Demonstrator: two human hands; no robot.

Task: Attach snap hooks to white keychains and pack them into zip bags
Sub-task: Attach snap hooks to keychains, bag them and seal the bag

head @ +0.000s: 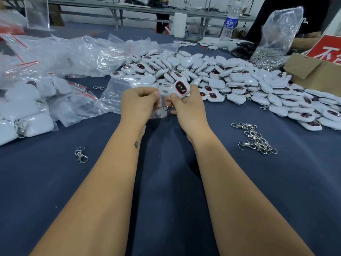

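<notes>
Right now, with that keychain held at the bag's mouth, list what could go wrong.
1. The snap hook dangles under the white keychain and may catch on the zip bag instead of sliding in.
2. The left hand pinches thin, clear film; it could slip and close the opening.
3. The loose hooks lie by the right forearm, so a sweep might scatter them.

Dark blue cloth table (pixel 166 182) in front — grey metal tables (pixel 140 10) behind, pale wall.
</notes>
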